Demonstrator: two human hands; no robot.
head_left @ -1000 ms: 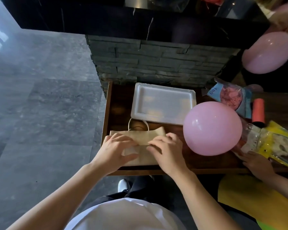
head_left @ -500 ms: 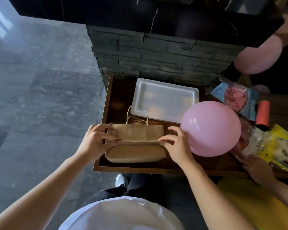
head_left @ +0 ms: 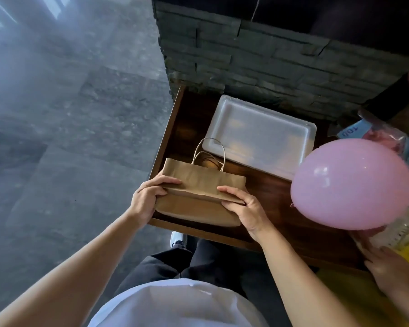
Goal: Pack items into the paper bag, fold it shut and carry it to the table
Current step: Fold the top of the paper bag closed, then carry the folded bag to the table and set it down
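Note:
A brown paper bag (head_left: 198, 182) with twisted paper handles lies at the near left corner of the dark wooden table (head_left: 269, 192). Its top is folded over, and the fold runs across the middle. My left hand (head_left: 149, 197) grips the bag's left end, thumb on top of the fold. My right hand (head_left: 243, 206) grips the right end of the fold, fingers on top. The bag appears slightly raised off the table at its near edge. Whatever is inside the bag is hidden.
A white foam tray (head_left: 260, 138) lies behind the bag. A pink balloon (head_left: 350, 185) sits to the right, with packets (head_left: 373, 138) beyond it. Another person's hand (head_left: 387, 267) rests at the table's right. A stone wall (head_left: 246, 55) stands behind; grey floor lies left.
My hands moved apart from the bag's middle to its two ends and closed on them. The bag has come up a little toward me.

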